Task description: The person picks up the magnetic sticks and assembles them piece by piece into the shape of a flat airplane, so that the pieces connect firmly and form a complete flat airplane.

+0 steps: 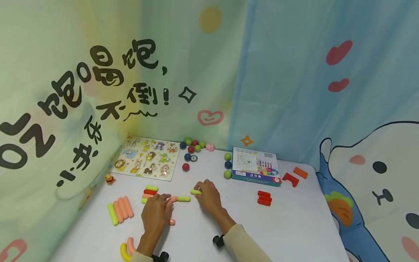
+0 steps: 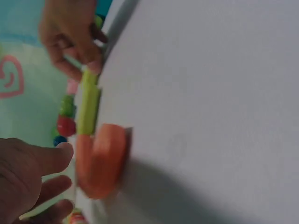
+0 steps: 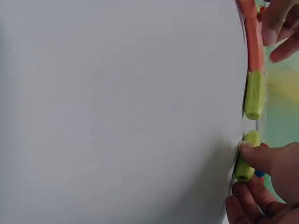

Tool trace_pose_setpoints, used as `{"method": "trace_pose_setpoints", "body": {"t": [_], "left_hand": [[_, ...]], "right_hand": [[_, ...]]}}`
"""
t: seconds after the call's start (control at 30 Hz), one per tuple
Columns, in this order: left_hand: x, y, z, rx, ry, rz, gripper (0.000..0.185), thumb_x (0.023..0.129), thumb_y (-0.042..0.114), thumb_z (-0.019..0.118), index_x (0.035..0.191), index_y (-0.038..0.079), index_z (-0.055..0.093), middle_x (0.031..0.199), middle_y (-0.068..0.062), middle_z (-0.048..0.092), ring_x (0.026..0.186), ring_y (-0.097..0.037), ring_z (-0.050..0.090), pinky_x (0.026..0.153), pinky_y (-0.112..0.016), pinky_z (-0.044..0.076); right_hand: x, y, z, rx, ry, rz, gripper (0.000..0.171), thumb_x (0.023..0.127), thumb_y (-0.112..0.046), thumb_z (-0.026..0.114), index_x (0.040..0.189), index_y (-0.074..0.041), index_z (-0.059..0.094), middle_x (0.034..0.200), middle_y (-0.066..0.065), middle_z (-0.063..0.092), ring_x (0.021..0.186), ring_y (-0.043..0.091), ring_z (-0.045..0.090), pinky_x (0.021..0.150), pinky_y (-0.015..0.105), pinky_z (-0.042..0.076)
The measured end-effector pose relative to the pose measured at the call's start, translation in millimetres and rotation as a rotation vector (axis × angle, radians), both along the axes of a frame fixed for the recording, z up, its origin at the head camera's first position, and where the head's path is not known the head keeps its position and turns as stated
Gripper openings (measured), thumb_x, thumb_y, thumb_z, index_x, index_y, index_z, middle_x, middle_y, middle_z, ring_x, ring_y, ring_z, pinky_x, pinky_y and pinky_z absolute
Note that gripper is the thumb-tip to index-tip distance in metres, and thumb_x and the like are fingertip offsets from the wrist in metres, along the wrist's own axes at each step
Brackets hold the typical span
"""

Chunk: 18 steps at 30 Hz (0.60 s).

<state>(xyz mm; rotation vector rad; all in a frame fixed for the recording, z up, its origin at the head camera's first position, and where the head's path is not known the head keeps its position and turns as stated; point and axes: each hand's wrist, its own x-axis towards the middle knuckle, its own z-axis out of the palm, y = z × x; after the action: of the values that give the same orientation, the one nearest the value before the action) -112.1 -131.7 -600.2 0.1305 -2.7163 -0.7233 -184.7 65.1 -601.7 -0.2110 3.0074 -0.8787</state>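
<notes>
Right hand (image 1: 209, 197) pinching green stick (image 1: 195, 191), long axis in line with second green stick (image 1: 184, 199), small gap between; left hand (image 1: 156, 214) resting loosely open on orange curve (image 1: 172, 201).

A wooden animal puzzle board (image 1: 146, 158), coloured balls (image 1: 192, 146) and a blue box (image 1: 256, 166) are seen on the white table (image 1: 294, 225)

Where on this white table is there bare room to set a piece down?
Bare stretches of the white table: the near right, below the red short sticks, and the strip between the right hand and those sticks. Crowded: around the left hand, among the orange and green stick row, and by the coloured balls.
</notes>
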Motion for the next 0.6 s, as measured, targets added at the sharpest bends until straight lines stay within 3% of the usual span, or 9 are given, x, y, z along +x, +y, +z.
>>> {"method": "trace_pose_setpoints", "body": {"t": [0.13,0.3,0.47,0.6], "left_hand": [[18.4,-9,13.8,-0.028,0.024,-0.158,0.027,0.076,0.010,0.093,0.100,0.018,0.083,0.094,0.001,0.071,0.088,-0.019,0.064,0.073,-0.039,0.051],[32.5,-18,19.2,-0.105,-0.035,-0.341,0.032,0.067,0.012,0.099,0.092,0.022,0.082,0.096,0.009,0.069,0.092,-0.014,0.066,0.078,-0.036,0.056],[28.4,-20,6.7,-0.152,-0.091,-0.390,0.029,0.068,0.014,0.100,0.086,0.026,0.079,0.092,0.015,0.061,0.086,-0.007,0.060,0.073,-0.031,0.055],[23.9,-19,-3.3,-0.142,-0.091,-0.416,0.026,0.073,0.013,0.097,0.081,0.026,0.076,0.090,0.015,0.057,0.078,-0.003,0.053,0.065,-0.027,0.049]], "right_hand": [[27.2,14,0.9,-0.025,0.001,0.000,0.020,0.089,-0.012,0.086,0.106,-0.017,0.079,0.095,-0.004,0.061,0.092,0.012,0.053,0.078,0.029,0.048],[59.2,15,1.2,-0.053,0.027,0.073,0.018,0.087,-0.010,0.087,0.102,-0.016,0.080,0.093,-0.007,0.060,0.090,0.007,0.050,0.077,0.025,0.045],[79.7,5,2.5,-0.089,0.042,0.180,0.018,0.083,-0.009,0.089,0.099,-0.016,0.082,0.090,-0.010,0.060,0.085,0.002,0.047,0.074,0.022,0.044],[88.1,-6,2.0,-0.117,0.020,0.226,0.019,0.081,-0.010,0.091,0.097,-0.018,0.083,0.086,-0.011,0.060,0.082,-0.001,0.045,0.071,0.020,0.041]]}}
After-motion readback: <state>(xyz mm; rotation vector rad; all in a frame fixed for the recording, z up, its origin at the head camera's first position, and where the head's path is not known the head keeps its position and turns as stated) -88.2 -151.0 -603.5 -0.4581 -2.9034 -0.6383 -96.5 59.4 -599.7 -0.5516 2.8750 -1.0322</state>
